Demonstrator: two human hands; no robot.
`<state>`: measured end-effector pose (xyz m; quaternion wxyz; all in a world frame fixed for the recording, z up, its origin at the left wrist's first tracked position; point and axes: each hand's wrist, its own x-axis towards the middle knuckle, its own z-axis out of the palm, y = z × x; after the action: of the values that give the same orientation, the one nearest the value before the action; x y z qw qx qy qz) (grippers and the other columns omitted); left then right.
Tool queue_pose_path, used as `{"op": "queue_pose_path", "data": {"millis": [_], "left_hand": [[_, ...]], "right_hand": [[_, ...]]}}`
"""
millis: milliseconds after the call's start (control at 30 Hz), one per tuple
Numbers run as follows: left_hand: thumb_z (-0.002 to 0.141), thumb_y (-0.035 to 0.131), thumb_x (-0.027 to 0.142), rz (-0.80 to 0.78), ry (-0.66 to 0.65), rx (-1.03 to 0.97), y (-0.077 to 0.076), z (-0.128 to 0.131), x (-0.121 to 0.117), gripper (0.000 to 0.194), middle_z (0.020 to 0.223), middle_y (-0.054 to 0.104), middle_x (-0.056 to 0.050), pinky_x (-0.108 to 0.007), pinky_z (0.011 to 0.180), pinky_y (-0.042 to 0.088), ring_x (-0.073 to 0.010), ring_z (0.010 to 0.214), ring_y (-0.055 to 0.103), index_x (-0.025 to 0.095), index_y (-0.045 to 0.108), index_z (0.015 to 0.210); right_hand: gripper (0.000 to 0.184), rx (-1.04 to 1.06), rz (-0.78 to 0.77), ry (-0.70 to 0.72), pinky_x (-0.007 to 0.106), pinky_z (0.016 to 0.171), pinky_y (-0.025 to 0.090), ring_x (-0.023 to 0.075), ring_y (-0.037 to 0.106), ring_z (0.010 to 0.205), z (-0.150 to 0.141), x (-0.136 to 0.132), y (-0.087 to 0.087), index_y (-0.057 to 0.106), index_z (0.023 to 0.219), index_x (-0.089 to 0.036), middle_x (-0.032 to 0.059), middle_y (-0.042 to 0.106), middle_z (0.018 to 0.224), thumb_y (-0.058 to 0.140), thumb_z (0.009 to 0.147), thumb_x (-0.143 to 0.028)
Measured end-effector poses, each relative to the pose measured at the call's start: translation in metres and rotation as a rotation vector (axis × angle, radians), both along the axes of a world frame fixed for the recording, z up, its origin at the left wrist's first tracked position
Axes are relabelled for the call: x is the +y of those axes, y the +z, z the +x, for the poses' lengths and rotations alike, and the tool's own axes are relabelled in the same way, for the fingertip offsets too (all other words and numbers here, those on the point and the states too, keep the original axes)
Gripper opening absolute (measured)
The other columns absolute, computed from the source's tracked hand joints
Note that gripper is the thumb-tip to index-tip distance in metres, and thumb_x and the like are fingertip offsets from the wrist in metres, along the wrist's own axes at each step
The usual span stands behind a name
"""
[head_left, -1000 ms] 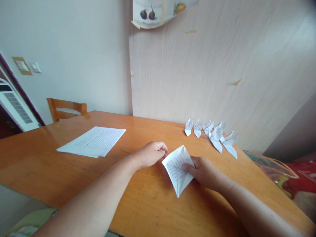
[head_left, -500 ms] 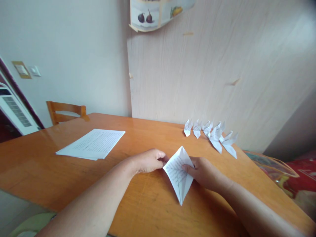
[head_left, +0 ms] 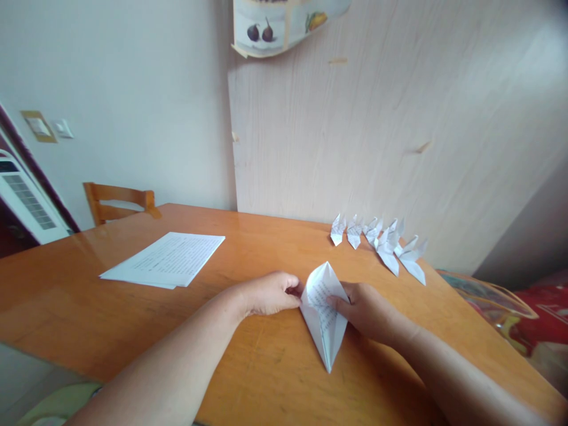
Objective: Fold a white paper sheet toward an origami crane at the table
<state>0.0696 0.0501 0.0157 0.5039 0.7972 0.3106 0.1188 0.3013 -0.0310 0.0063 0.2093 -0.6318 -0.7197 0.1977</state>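
Note:
A diamond-shaped folded sheet of printed paper [head_left: 327, 331] is held just above the table, its long point toward me. My right hand [head_left: 364, 307] grips its right side, the thumb pressed on the printed face and the other fingers hidden behind. At the left corner, my left hand [head_left: 276, 292] pinches the paper edge between thumb and fingers. That left flap curls inward over the middle, so the paper looks like an open pocket. Several folded paper cranes [head_left: 388, 244] stand beyond my right hand.
A stack of printed sheets [head_left: 166, 259] lies at the left on the wooden table [head_left: 248, 248]. Behind the table is a wall [head_left: 328, 136], with a chair back [head_left: 119, 195] at the far left. Red and clear plastic items [head_left: 501, 302] sit past the right edge.
My left hand has moved slightly right, bending the paper's left corner inward. The flatter diamond now curls up along that side. My right hand stays in place.

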Motion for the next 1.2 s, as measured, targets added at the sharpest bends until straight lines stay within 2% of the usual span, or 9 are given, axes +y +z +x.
{"op": "queue_pose_path", "data": {"millis": [300, 500, 833, 1033, 1200], "left_hand": [[0.075, 0.062, 0.026, 0.132, 0.097, 0.048, -0.014, 0.008, 0.003, 0.013, 0.076, 0.066, -0.001, -0.024, 0.061, 0.041, -0.0145, 0.067, 0.057, 0.014, 0.062, 0.082], [0.071, 0.068, 0.032, 0.214, 0.149, 0.110, -0.018, 0.008, 0.005, 0.019, 0.074, 0.065, -0.001, -0.023, 0.055, 0.036, -0.0152, 0.066, 0.055, 0.016, 0.064, 0.081], [0.066, 0.067, 0.027, 0.339, 0.216, 0.243, 0.006, 0.012, -0.012, 0.018, 0.073, 0.067, 0.002, -0.025, 0.060, 0.035, -0.0170, 0.066, 0.058, 0.023, 0.067, 0.084], [0.065, 0.069, 0.026, 0.362, 0.282, 0.272, 0.009, 0.018, -0.019, 0.013, 0.070, 0.067, 0.002, -0.028, 0.066, 0.037, -0.0179, 0.066, 0.058, 0.023, 0.067, 0.077], [0.067, 0.069, 0.028, 0.379, 0.268, 0.319, 0.012, 0.019, -0.020, 0.011, 0.071, 0.068, 0.001, -0.029, 0.068, 0.038, -0.0192, 0.068, 0.060, 0.023, 0.068, 0.077]], "right_hand": [[0.022, 0.007, -0.020, 0.000, 0.029, 0.066, 0.044, 0.0211, 0.065, 0.073, -0.001, -0.001, 0.000, 0.068, 0.088, -0.022, 0.0033, 0.073, 0.081, 0.050, 0.091, -0.034], [0.021, 0.005, -0.035, 0.002, 0.027, 0.062, 0.042, 0.0206, 0.065, 0.070, -0.001, 0.000, 0.001, 0.066, 0.085, -0.022, 0.0025, 0.073, 0.079, 0.050, 0.091, -0.035], [0.020, 0.020, -0.034, 0.004, 0.027, 0.062, 0.042, 0.0210, 0.066, 0.072, -0.003, -0.002, 0.002, 0.065, 0.085, -0.022, 0.0021, 0.072, 0.079, 0.051, 0.090, -0.035], [0.021, -0.017, -0.042, -0.001, 0.027, 0.061, 0.039, 0.0195, 0.064, 0.071, -0.004, -0.003, 0.007, 0.065, 0.082, -0.023, 0.0018, 0.071, 0.078, 0.051, 0.091, -0.037], [0.026, -0.077, 0.060, -0.040, 0.028, 0.060, 0.038, 0.0185, 0.061, 0.070, -0.006, -0.001, 0.009, 0.063, 0.077, -0.021, 0.0045, 0.066, 0.082, 0.059, 0.087, -0.045]]}}
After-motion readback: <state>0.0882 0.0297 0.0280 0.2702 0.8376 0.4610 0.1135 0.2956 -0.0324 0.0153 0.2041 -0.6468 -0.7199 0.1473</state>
